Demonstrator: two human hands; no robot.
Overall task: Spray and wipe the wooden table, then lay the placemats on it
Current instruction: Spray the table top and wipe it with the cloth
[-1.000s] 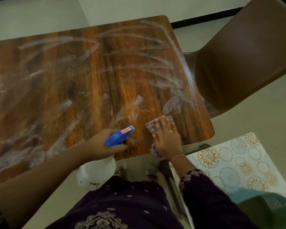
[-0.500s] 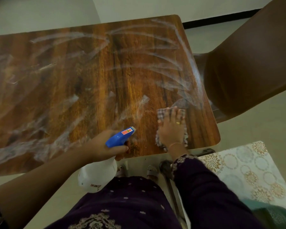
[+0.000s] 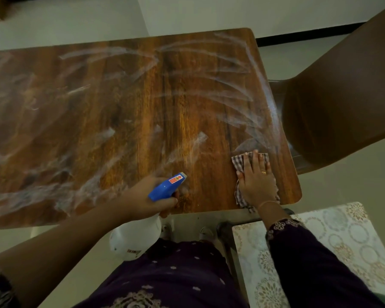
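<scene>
A brown chair [image 3: 342,96] stood close against the right end of the wooden table [image 3: 142,103], its seat tucked partly under the edge. A patterned placemat [image 3: 347,236] lay lower down, just beside the table's near right corner; what it rested on could not be told, and the person's dark right sleeve [image 3: 309,263] crossed over its left part. The tabletop itself was covered with pale, curved streaks of wet spray [image 3: 209,90], and nothing else lay on it except the cloth. The checked cloth [image 3: 238,162] sat on the table near that right corner, directly under the right hand [image 3: 257,178], with its far edge showing beyond the fingertips and its near edge hanging a little over the table's front edge. The right hand lay palm down on it, fingers straight and together, pointing away from the body, pressing the cloth flat against the wood; a ring showed on one finger and a thin bangle at the wrist. The left hand [image 3: 142,196] hovered at the front edge of the table, its fingers wrapped tightly round the neck of the spray bottle [image 3: 162,188]. The blue head pointed up and right toward the cloth, while the white body hung below the table edge, close to the person's lap.
</scene>
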